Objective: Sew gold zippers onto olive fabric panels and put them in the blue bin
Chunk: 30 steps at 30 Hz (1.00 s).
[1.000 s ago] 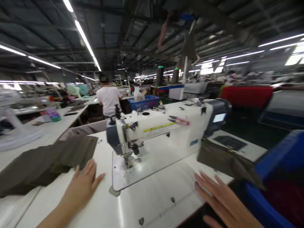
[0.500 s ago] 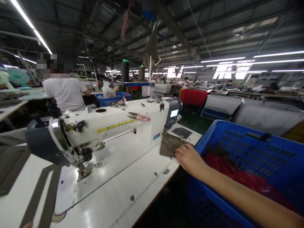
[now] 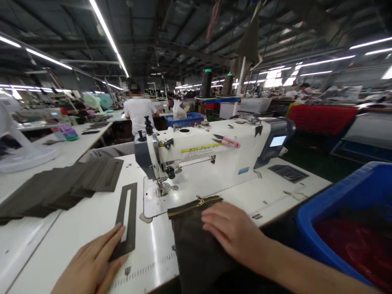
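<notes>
My right hand (image 3: 232,232) lies flat on a dark olive fabric piece (image 3: 196,241), whose top edge carries a metal zipper (image 3: 194,206). That piece hangs over the table's near edge, just in front of the presser foot (image 3: 163,188) of a white industrial sewing machine (image 3: 199,157). My left hand (image 3: 92,263) touches the lower end of a long olive cut-out strip (image 3: 127,214) lying on the white table (image 3: 76,253). Left of the strip lies a stack of olive fabric pieces (image 3: 64,188).
A blue crate (image 3: 330,204) holding red fabric stands at the right. Pink-handled thread snips (image 3: 226,141) lie on the machine. Beyond it, a co-worker in a white T-shirt (image 3: 137,114) stands near a blue basket (image 3: 183,119). Other sewing tables fill the hall.
My right hand has come from the table's far right onto the zipped fabric, which now lies at the near edge. My left hand is back in view on the strip. The view has swung left.
</notes>
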Each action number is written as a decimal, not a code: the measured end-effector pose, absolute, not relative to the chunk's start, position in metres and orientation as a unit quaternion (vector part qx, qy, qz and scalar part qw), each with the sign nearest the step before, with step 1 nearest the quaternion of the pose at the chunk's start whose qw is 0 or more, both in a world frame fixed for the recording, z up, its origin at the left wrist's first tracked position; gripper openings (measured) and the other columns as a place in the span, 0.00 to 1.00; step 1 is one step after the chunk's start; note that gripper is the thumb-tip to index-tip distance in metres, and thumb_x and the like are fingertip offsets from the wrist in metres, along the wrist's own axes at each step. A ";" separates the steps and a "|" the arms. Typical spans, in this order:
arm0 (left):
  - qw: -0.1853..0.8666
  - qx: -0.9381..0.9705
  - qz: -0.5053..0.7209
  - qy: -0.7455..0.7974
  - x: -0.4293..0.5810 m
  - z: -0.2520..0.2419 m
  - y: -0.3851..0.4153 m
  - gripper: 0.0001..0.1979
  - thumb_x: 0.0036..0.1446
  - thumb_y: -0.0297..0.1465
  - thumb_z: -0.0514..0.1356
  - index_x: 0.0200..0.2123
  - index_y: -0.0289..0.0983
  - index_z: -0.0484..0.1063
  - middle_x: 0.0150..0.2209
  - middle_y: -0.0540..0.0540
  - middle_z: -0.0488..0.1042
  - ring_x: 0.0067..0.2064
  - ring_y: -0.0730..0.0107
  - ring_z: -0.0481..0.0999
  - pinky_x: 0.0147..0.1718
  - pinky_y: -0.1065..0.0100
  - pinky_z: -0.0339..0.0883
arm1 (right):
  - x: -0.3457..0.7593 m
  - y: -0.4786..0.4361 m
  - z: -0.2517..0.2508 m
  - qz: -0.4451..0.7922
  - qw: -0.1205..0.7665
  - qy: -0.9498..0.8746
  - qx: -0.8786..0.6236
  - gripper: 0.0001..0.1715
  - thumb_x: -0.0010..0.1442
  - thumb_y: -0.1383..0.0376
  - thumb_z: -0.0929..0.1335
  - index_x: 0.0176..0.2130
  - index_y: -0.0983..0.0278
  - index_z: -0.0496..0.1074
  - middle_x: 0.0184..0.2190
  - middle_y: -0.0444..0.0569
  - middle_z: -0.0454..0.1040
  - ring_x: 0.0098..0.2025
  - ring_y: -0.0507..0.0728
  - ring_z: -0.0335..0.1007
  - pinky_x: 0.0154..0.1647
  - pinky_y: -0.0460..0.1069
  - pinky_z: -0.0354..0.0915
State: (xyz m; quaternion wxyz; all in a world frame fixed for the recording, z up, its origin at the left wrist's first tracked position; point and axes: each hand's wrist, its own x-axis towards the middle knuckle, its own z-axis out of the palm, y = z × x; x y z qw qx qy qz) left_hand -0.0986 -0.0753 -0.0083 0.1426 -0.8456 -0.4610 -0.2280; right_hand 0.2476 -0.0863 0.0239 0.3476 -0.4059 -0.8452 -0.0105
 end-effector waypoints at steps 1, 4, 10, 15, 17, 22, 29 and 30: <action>0.143 -0.852 -0.224 -0.452 -0.091 -0.002 -0.075 0.24 0.54 0.46 0.54 0.51 0.42 0.66 0.47 0.45 0.73 0.42 0.58 0.74 0.40 0.63 0.70 | 0.251 -0.073 0.028 0.018 0.330 -0.835 -0.439 0.09 0.59 0.71 0.63 0.34 0.65 0.73 0.33 0.49 0.74 0.36 0.55 0.68 0.39 0.50 0.64; 0.105 -0.862 -0.244 -0.431 -0.058 0.013 -0.066 0.18 0.58 0.41 0.50 0.48 0.42 0.68 0.48 0.45 0.72 0.43 0.61 0.74 0.41 0.65 0.70 | 0.255 -0.038 0.030 0.104 0.265 -0.822 -0.493 0.05 0.51 0.72 0.69 0.31 0.64 0.73 0.31 0.47 0.72 0.37 0.55 0.66 0.39 0.50 0.63; -0.078 -0.857 -0.249 -0.444 0.009 0.022 -0.022 0.15 0.57 0.28 0.48 0.43 0.37 0.72 0.44 0.40 0.72 0.46 0.58 0.71 0.45 0.57 0.63 | 0.241 -0.021 0.010 0.113 0.237 -0.837 -0.481 0.06 0.48 0.72 0.72 0.26 0.63 0.71 0.28 0.45 0.68 0.34 0.54 0.64 0.35 0.48 0.60; -0.344 -0.802 -0.170 -0.457 0.039 0.030 0.016 0.18 0.59 0.35 0.46 0.33 0.33 0.73 0.31 0.43 0.74 0.34 0.63 0.72 0.34 0.66 0.65 | 0.242 -0.040 0.010 -0.077 0.314 -0.870 -0.372 0.09 0.58 0.71 0.64 0.27 0.65 0.69 0.26 0.47 0.65 0.31 0.54 0.57 0.32 0.50 0.53; -0.383 -0.801 -0.141 -0.437 0.045 0.037 0.020 0.21 0.59 0.40 0.47 0.30 0.33 0.74 0.26 0.47 0.73 0.28 0.67 0.71 0.27 0.71 0.63 | 0.244 -0.049 0.014 -0.130 0.344 -0.868 -0.334 0.11 0.60 0.70 0.62 0.28 0.65 0.69 0.24 0.46 0.64 0.29 0.53 0.56 0.31 0.49 0.53; -0.494 -0.781 -0.084 -0.372 0.053 0.054 0.003 0.22 0.51 0.48 0.55 0.27 0.33 0.74 0.18 0.53 0.64 0.21 0.75 0.60 0.19 0.75 0.53 | 0.253 -0.072 0.020 -0.194 0.356 -0.875 -0.264 0.12 0.62 0.71 0.59 0.36 0.66 0.70 0.25 0.45 0.69 0.32 0.52 0.61 0.39 0.51 0.55; -0.627 -0.702 -0.126 -0.313 0.041 0.065 -0.037 0.14 0.53 0.39 0.58 0.36 0.35 0.76 0.33 0.48 0.75 0.35 0.67 0.71 0.38 0.70 0.64 | 0.254 -0.099 0.025 -0.233 0.391 -0.848 -0.271 0.16 0.62 0.72 0.57 0.36 0.62 0.72 0.26 0.44 0.73 0.34 0.52 0.65 0.44 0.52 0.54; -0.653 -0.690 -0.107 -0.295 0.035 0.065 -0.043 0.14 0.52 0.37 0.58 0.39 0.36 0.75 0.36 0.47 0.76 0.38 0.65 0.72 0.41 0.68 0.64 | 0.254 -0.102 0.027 -0.234 0.401 -0.841 -0.277 0.16 0.62 0.72 0.58 0.36 0.62 0.72 0.26 0.44 0.73 0.34 0.52 0.65 0.44 0.52 0.55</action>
